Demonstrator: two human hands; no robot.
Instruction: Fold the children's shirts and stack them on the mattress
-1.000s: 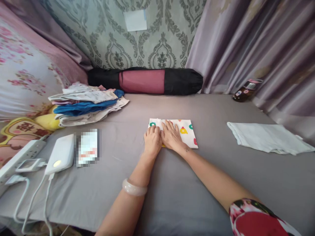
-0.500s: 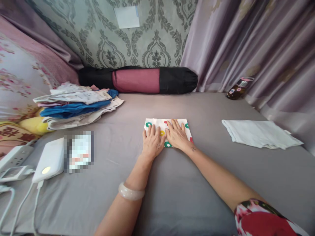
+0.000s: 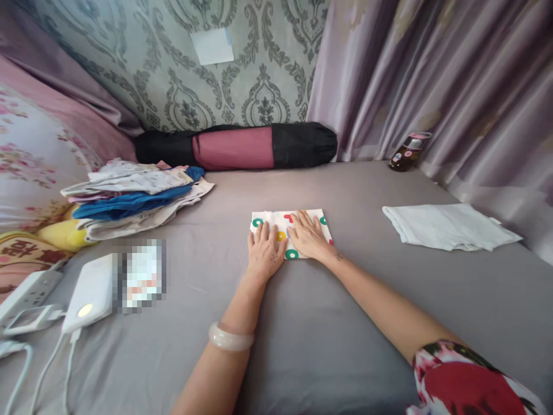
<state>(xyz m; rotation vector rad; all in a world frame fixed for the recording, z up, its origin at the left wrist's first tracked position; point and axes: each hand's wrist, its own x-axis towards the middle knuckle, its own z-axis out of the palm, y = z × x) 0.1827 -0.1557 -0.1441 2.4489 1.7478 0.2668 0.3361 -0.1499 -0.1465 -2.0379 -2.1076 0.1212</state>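
A white cloth (image 3: 291, 254) printed with green rings and red and yellow shapes lies folded into a flat rectangle on the grey bed sheet (image 3: 328, 340). My left hand (image 3: 265, 249) rests palm down on its left part, fingers stretched out. On the right part lies my right hand (image 3: 309, 235), also flat with its fingers extended. The two hands are close together and hide much of the middle of the cloth. A pale bangle (image 3: 231, 337) circles my left wrist.
At the left is a pile of folded clothes (image 3: 138, 187), with a white power bank (image 3: 90, 291) and a power strip (image 3: 30, 297) nearer. A folded white garment (image 3: 449, 226) lies right. Behind are a rolled mat in a bag (image 3: 233, 147) and a bottle (image 3: 408, 152).
The view has tilted and shifted slightly. Both hands stay flat on the folded cloth, with little visible movement; the right hand sits slightly differently over the printed shapes.
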